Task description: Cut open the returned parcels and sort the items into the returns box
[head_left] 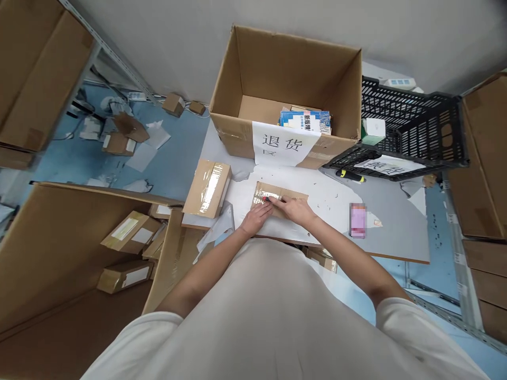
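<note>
On the white table in front of me lies a small cardboard package (292,195) with shiny clear tape over its left part. My left hand (258,215) rests on its near left edge, fingers stretched out flat over the cardboard. My right hand (295,209) is closed around a small black box cutter with a red part (266,199); its tip is over the taped area, and the blade is too small to make out. The two hands nearly touch. Left of them stands a larger taped carton (207,188).
Behind the package stands a big open carton (233,142) with blue books (307,120) inside. Right of it are a black plastic crate (420,113), a black-and-yellow tool (350,176) and a pink item (358,220). A deep carton (71,227) with several parcels is at left.
</note>
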Motion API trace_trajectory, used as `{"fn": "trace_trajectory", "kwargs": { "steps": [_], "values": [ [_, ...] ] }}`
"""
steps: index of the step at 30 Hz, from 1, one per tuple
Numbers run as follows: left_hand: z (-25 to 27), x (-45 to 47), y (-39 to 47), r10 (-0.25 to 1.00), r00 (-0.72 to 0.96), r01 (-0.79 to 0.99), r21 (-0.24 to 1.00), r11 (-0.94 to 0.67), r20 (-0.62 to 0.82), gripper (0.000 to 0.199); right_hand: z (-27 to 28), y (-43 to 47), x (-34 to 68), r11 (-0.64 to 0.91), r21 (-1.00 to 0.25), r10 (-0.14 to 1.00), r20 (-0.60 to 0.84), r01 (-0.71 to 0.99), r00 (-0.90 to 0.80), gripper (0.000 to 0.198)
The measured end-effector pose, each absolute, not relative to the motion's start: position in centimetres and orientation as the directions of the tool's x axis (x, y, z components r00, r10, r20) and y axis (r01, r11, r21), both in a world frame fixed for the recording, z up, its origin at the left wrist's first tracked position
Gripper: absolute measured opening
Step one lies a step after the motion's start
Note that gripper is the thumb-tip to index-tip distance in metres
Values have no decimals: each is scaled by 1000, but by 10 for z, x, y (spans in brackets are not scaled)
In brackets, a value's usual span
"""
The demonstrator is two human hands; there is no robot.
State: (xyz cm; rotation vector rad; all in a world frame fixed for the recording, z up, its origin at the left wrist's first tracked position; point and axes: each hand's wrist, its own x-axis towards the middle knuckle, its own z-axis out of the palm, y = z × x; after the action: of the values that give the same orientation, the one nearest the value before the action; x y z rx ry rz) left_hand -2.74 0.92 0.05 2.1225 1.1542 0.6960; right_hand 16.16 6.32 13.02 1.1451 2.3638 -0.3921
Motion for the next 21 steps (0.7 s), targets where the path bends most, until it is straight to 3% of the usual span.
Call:
{"fn": "trace_trajectory", "kwargs": {
  "steps": [10, 21],
  "values": [
    [-3, -27, 9, 853, 496, 556, 695, -456, 162, 39, 130, 67, 159, 634, -46, 625, -557, 772, -547, 59],
    [1, -29, 11, 847, 512, 512, 740, -437, 147, 36, 131, 52, 173, 598, 21, 662, -576, 801, -479, 67]
  ]
}}
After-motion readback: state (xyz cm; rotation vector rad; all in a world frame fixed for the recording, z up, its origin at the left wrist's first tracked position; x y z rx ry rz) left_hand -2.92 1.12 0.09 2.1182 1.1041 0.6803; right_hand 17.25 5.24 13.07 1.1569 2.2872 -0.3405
